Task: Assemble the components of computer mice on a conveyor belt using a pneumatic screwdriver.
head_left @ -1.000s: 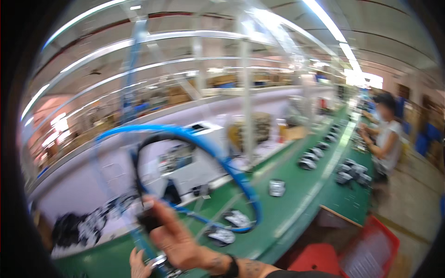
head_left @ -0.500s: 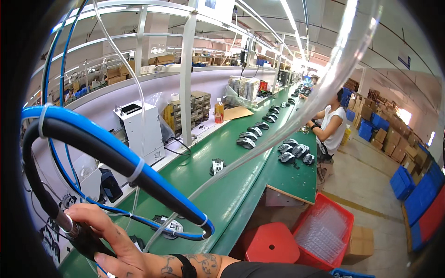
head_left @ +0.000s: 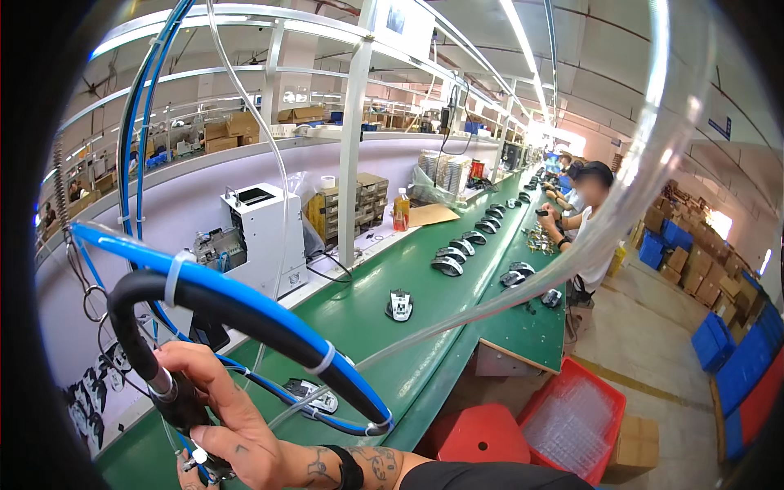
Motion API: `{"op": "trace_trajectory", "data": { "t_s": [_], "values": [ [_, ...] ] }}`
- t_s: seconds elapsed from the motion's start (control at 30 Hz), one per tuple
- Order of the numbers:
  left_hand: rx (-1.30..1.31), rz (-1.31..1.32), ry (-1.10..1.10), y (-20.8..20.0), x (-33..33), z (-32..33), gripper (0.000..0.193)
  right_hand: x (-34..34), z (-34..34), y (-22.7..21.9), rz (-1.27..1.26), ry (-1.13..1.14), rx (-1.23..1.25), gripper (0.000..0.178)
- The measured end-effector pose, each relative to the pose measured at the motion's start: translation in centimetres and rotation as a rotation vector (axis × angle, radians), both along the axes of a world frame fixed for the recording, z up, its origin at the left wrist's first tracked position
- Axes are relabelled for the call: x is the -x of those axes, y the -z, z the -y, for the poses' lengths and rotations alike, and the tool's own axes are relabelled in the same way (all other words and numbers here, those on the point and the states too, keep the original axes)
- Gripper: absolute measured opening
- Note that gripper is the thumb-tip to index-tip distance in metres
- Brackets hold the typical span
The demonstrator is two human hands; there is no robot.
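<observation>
My right hand (head_left: 233,425) is wrapped round the black body of a power screwdriver (head_left: 180,402) at the lower left, held upright over the green bench. A thick black cable (head_left: 237,306) and a blue air hose (head_left: 245,287), tied together, arch from its top end. Below the tool, beside its silver lower part, a small piece of my left hand (head_left: 192,476) shows; its fingers are mostly hidden. Close by on the bench lies a white and black mouse shell (head_left: 312,396), partly behind the hoses. Another mouse shell (head_left: 399,305) lies farther up.
A row of mouse shells (head_left: 461,245) runs along the green bench (head_left: 367,359). A clear tube (head_left: 490,309) crosses the view. At left stands a white machine (head_left: 265,241); dark parts (head_left: 86,408) lie below it. A co-worker (head_left: 584,220) sits right, beyond a red stool (head_left: 474,437) and red crate (head_left: 608,425).
My right hand and the screwdriver have shifted right and lower in the picture, while the view has turned. Part of my left hand now shows beneath the tool. The co-worker's hands are raised.
</observation>
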State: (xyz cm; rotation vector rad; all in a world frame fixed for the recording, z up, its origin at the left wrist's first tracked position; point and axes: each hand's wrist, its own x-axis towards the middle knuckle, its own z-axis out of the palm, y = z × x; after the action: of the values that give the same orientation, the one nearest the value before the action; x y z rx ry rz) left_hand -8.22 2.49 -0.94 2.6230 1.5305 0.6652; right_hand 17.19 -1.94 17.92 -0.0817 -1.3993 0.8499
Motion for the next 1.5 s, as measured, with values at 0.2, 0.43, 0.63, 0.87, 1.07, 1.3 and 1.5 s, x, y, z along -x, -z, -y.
{"op": "trace_trajectory", "data": {
  "t_s": [0.2, 0.43, 0.63, 0.87, 1.07, 1.3, 1.5],
  "values": [
    [0.009, 0.004, -0.015, -0.7, -0.3, 0.4, 0.052, 0.2, 0.5, -0.7, 0.047, 0.098, 0.006, 0.064],
    [0.104, 0.064, 0.037, -1.4, -0.4, 0.3, 0.065, 1.5, 0.6, -0.7, 0.069, 0.142, -0.119, 0.065],
    [0.103, 0.076, 0.005, -0.8, -0.4, 0.1, 0.064, 1.2, 0.8, -1.0, 0.069, -0.037, 0.030, 0.067],
    [0.111, 0.081, -0.003, -0.6, -0.7, -0.1, 0.063, 1.0, 0.8, -1.0, 0.132, 0.020, -0.020, 0.068],
    [0.124, 0.079, -0.018, -0.7, -0.4, -0.1, 0.062, 1.7, 0.8, -0.8, 0.073, 0.163, -0.091, 0.070],
    [0.134, 0.092, -0.029, -0.3, -0.3, -0.3, 0.061, 2.3, 0.5, 0.3, 0.030, 0.118, -0.049, 0.068],
    [0.135, 0.092, -0.029, -0.8, -0.8, -0.2, 0.060, 1.6, 1.1, -0.3, 0.043, 0.052, -0.041, 0.062]
  ]
}}
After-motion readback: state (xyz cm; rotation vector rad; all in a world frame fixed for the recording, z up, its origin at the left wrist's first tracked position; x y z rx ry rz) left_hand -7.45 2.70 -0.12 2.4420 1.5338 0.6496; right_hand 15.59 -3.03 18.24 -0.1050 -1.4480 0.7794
